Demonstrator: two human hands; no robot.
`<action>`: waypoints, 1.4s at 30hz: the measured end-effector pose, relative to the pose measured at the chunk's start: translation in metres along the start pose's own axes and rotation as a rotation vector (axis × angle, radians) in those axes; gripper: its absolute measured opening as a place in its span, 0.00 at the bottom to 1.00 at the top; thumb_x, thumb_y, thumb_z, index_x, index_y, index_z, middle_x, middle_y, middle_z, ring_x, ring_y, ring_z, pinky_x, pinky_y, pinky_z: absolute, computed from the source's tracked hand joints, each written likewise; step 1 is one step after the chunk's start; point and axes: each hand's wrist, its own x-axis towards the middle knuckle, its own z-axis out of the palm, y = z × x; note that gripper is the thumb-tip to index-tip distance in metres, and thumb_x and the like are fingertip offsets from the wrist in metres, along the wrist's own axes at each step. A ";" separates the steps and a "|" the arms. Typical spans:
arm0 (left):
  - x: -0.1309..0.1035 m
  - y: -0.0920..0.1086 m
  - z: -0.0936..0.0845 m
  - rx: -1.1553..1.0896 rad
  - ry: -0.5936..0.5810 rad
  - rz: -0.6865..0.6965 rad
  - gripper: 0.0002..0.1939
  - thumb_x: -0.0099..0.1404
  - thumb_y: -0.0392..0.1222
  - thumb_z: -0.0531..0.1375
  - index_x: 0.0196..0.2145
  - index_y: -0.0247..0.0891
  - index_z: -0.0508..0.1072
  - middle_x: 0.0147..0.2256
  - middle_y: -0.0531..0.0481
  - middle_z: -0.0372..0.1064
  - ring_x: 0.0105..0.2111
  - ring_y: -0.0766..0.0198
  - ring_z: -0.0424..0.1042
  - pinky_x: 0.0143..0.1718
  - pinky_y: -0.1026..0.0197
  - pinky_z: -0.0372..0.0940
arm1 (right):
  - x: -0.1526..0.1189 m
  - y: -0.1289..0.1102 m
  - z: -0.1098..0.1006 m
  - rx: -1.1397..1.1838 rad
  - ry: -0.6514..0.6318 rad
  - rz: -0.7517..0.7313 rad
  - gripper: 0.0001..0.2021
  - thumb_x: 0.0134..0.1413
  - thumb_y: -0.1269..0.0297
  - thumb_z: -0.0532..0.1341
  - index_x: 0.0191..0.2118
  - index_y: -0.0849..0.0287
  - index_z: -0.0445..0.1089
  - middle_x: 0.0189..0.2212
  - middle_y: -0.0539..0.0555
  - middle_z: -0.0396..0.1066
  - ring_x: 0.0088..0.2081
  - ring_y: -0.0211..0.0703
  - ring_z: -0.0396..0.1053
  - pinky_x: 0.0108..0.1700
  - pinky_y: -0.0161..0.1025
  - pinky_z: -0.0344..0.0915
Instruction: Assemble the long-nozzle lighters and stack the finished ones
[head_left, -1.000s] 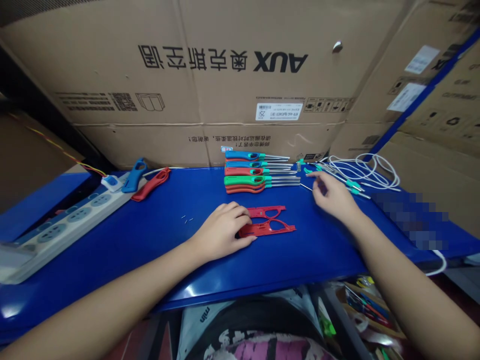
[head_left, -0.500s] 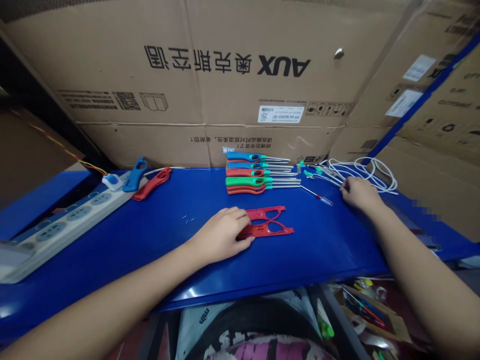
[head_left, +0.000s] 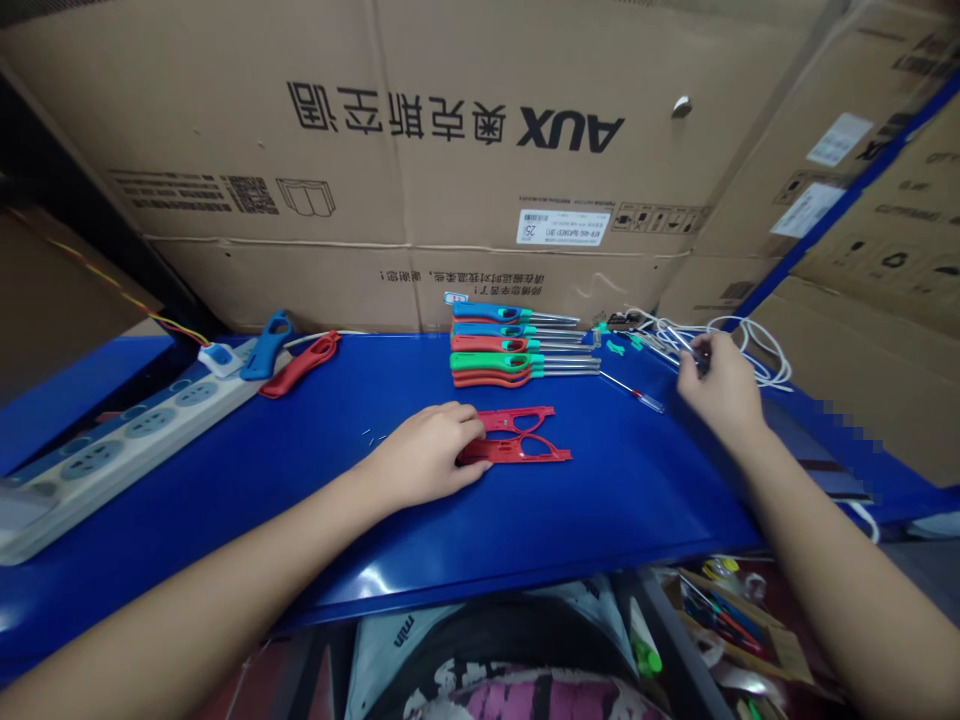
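Observation:
My left hand (head_left: 431, 458) is closed on the near ends of two red plastic shell halves (head_left: 529, 448), lying side by side on the blue table. My right hand (head_left: 720, 385) is raised a little at the right, fingers pinched on a small dark piece (head_left: 703, 358) with what looks like a metal rod. Behind my left hand lies a row of lighters (head_left: 491, 345) in blue, red, green and orange, metal tubes to the right. A screwdriver (head_left: 643, 398) lies between the row and my right hand. Small screws (head_left: 367, 437) sit left of my left hand.
A white power strip (head_left: 150, 420) runs along the left, with a blue handle piece (head_left: 266, 347) and a red one (head_left: 304, 365) at its far end. White cable (head_left: 769, 350) and green bits (head_left: 615, 348) lie at the back right. A cardboard wall (head_left: 420, 200) stands behind.
My right hand has lifted slightly away from the parts at the back right, a dark piece now showing in its fingers. My left hand and the red shells have shifted a little left.

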 end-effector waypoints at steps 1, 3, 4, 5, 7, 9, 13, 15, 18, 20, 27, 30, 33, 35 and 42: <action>0.000 -0.002 -0.001 0.001 -0.003 -0.009 0.11 0.67 0.46 0.61 0.41 0.35 0.76 0.39 0.44 0.72 0.41 0.54 0.72 0.41 0.54 0.69 | -0.003 -0.006 0.000 0.037 0.039 -0.042 0.06 0.60 0.63 0.57 0.42 0.57 0.64 0.38 0.63 0.72 0.37 0.53 0.70 0.37 0.46 0.64; -0.001 -0.005 -0.003 0.000 -0.012 -0.033 0.10 0.67 0.44 0.61 0.41 0.35 0.76 0.39 0.44 0.72 0.40 0.54 0.73 0.40 0.54 0.69 | -0.011 -0.021 0.000 0.105 0.080 -0.148 0.07 0.60 0.61 0.58 0.41 0.56 0.65 0.35 0.59 0.72 0.35 0.51 0.71 0.37 0.45 0.66; -0.002 -0.006 -0.005 -0.004 -0.018 -0.046 0.10 0.66 0.43 0.61 0.41 0.36 0.76 0.40 0.44 0.73 0.40 0.54 0.73 0.39 0.54 0.69 | -0.015 -0.029 0.000 0.145 0.078 -0.241 0.07 0.61 0.60 0.59 0.40 0.56 0.66 0.34 0.57 0.72 0.34 0.49 0.71 0.37 0.44 0.67; -0.002 -0.006 -0.006 -0.011 -0.021 -0.060 0.09 0.65 0.43 0.62 0.40 0.36 0.77 0.39 0.44 0.73 0.39 0.54 0.74 0.39 0.55 0.70 | -0.021 -0.037 0.000 0.179 0.060 -0.348 0.06 0.62 0.61 0.59 0.40 0.56 0.66 0.33 0.56 0.72 0.33 0.47 0.71 0.36 0.42 0.67; -0.002 -0.006 -0.008 -0.053 0.025 -0.098 0.11 0.64 0.43 0.63 0.42 0.37 0.76 0.41 0.44 0.74 0.41 0.52 0.75 0.40 0.54 0.71 | -0.032 -0.055 -0.001 0.226 -0.011 -0.527 0.05 0.64 0.64 0.59 0.43 0.56 0.67 0.34 0.55 0.73 0.34 0.44 0.72 0.36 0.39 0.68; -0.001 -0.004 -0.009 -0.154 0.136 -0.128 0.21 0.62 0.47 0.66 0.51 0.38 0.73 0.47 0.42 0.74 0.47 0.50 0.74 0.46 0.52 0.71 | -0.042 -0.071 -0.001 0.236 -0.064 -0.637 0.05 0.65 0.66 0.58 0.46 0.56 0.67 0.36 0.54 0.74 0.35 0.42 0.74 0.35 0.37 0.68; 0.001 0.002 -0.001 -0.448 0.274 -0.113 0.39 0.60 0.50 0.69 0.64 0.43 0.60 0.53 0.46 0.72 0.51 0.55 0.74 0.54 0.54 0.69 | -0.054 -0.092 0.006 0.222 -0.129 -0.739 0.05 0.66 0.67 0.58 0.46 0.56 0.67 0.37 0.53 0.76 0.35 0.42 0.74 0.34 0.36 0.68; 0.001 0.005 0.005 -0.517 0.297 -0.111 0.35 0.62 0.44 0.68 0.63 0.43 0.61 0.45 0.50 0.75 0.45 0.60 0.76 0.49 0.58 0.71 | -0.057 -0.096 0.011 0.225 -0.186 -0.750 0.05 0.67 0.66 0.57 0.46 0.56 0.67 0.36 0.53 0.76 0.35 0.42 0.74 0.35 0.37 0.69; 0.001 0.010 0.014 -0.527 0.344 -0.098 0.25 0.65 0.36 0.64 0.59 0.40 0.66 0.35 0.55 0.74 0.34 0.66 0.75 0.39 0.64 0.71 | -0.060 -0.096 0.017 0.270 -0.269 -0.696 0.06 0.68 0.64 0.56 0.45 0.56 0.69 0.38 0.54 0.76 0.37 0.43 0.75 0.37 0.39 0.69; 0.001 0.012 0.017 -0.532 0.375 -0.076 0.21 0.66 0.34 0.62 0.57 0.39 0.68 0.32 0.56 0.73 0.30 0.68 0.74 0.36 0.66 0.70 | -0.060 -0.094 0.019 0.358 -0.304 -0.618 0.06 0.67 0.63 0.57 0.45 0.55 0.70 0.39 0.54 0.76 0.39 0.43 0.74 0.40 0.40 0.70; 0.002 0.008 0.013 -0.478 0.457 -0.028 0.08 0.70 0.38 0.60 0.44 0.38 0.79 0.41 0.49 0.79 0.38 0.64 0.77 0.42 0.63 0.71 | -0.053 -0.085 0.018 0.645 -0.538 -0.522 0.11 0.66 0.58 0.59 0.44 0.55 0.76 0.38 0.56 0.77 0.39 0.46 0.74 0.43 0.44 0.71; 0.004 0.005 0.013 -0.485 0.467 -0.059 0.08 0.70 0.41 0.60 0.40 0.38 0.79 0.40 0.48 0.80 0.39 0.62 0.78 0.43 0.60 0.71 | -0.052 -0.084 0.011 0.680 -0.690 -0.489 0.14 0.65 0.55 0.59 0.45 0.56 0.78 0.38 0.56 0.78 0.37 0.44 0.75 0.40 0.42 0.71; 0.006 0.003 0.015 -0.510 0.421 -0.096 0.09 0.69 0.43 0.61 0.39 0.38 0.80 0.37 0.48 0.79 0.35 0.63 0.77 0.38 0.62 0.71 | -0.052 -0.086 0.006 0.679 -0.746 -0.425 0.14 0.62 0.53 0.61 0.43 0.57 0.78 0.36 0.56 0.79 0.35 0.43 0.74 0.38 0.40 0.70; 0.007 0.002 0.017 -0.520 0.355 -0.109 0.10 0.69 0.44 0.62 0.41 0.37 0.80 0.37 0.48 0.78 0.31 0.65 0.75 0.33 0.63 0.71 | -0.052 -0.086 0.004 0.691 -0.751 -0.404 0.13 0.61 0.53 0.62 0.41 0.57 0.77 0.35 0.55 0.78 0.35 0.43 0.74 0.38 0.39 0.70; 0.006 -0.001 0.023 -0.333 0.249 -0.054 0.13 0.71 0.39 0.57 0.49 0.37 0.78 0.43 0.44 0.73 0.41 0.60 0.74 0.44 0.57 0.71 | -0.051 -0.084 0.003 0.701 -0.763 -0.431 0.11 0.61 0.56 0.63 0.39 0.57 0.77 0.35 0.55 0.77 0.36 0.43 0.74 0.40 0.40 0.69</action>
